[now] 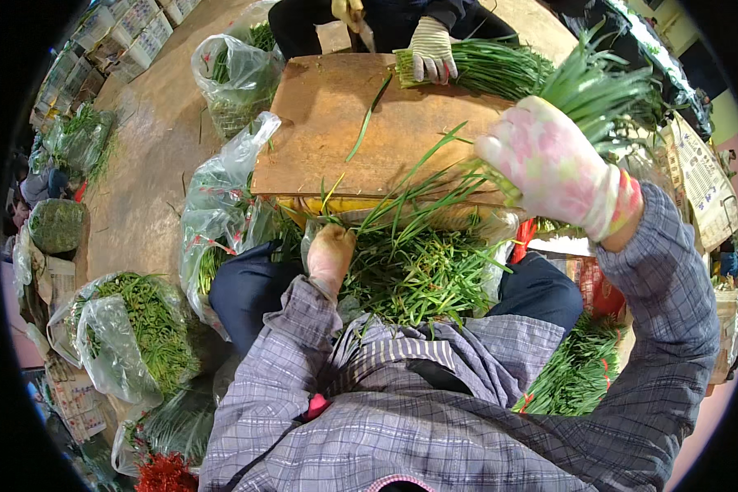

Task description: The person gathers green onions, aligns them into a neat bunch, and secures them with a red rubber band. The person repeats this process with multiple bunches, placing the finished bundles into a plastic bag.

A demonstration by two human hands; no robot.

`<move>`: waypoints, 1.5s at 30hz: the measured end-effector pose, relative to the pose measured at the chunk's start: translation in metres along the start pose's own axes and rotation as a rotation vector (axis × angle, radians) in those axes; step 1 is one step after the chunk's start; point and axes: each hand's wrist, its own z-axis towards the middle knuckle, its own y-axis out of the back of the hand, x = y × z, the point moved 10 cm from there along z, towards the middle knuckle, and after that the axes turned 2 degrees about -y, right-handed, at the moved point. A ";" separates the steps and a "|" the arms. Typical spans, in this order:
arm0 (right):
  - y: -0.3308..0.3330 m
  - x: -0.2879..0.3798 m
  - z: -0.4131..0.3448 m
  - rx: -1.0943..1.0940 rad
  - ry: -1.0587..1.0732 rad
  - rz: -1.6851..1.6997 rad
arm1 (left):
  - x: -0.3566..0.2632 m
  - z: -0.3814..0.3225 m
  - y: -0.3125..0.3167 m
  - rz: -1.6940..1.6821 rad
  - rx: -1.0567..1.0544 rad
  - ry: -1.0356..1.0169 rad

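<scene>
My right hand [544, 163], in a pink and white patterned glove, grips a bunch of chives [596, 92] above the right side of a wooden board [326, 111]. The bunch's pale stem ends poke out at the left of the glove, and its leaves fan up and to the right. My left hand [332, 255] is closed in a fist low in front of the board, around several long green leaves [393, 206]. These leaves slant up to the right, toward my right hand. Between my knees lies a heap of loose leaves and trimmings [424, 270].
Across the board another person's striped-gloved hand [432, 52] presses on a chive bundle [498, 64]; their other hand [347, 12] holds a blade. Plastic bags of greens [227, 203] line my left. Tied bundles [572, 369] lie by my right hip. A single leaf [369, 120] rests on the board.
</scene>
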 end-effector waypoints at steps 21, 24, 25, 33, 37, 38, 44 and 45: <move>0.007 0.002 -0.068 -0.134 -0.150 0.244 | -0.062 -0.005 -0.097 0.184 0.156 -0.313; 0.011 0.006 -0.074 -0.131 -0.139 0.237 | -0.068 -0.001 -0.066 -0.068 0.172 -0.265; 0.014 0.006 -0.076 -0.149 -0.138 0.235 | -0.072 -0.001 -0.054 -0.127 0.213 -0.211; -0.015 0.032 -0.059 -0.027 0.072 0.118 | -0.155 -0.079 -0.027 -1.151 0.984 0.238; -0.053 0.086 -0.025 -0.098 0.290 0.208 | -0.161 -0.100 -0.069 -1.315 1.171 0.240; -0.066 0.102 -0.021 -0.122 0.374 0.270 | -0.151 -0.101 -0.085 -1.316 1.151 0.303; -0.144 0.155 -0.028 -0.097 0.501 0.513 | -0.089 -0.108 -0.147 -1.672 1.035 0.710; -0.150 0.159 -0.031 -0.102 0.514 0.516 | -0.091 -0.105 -0.148 -1.766 1.065 0.645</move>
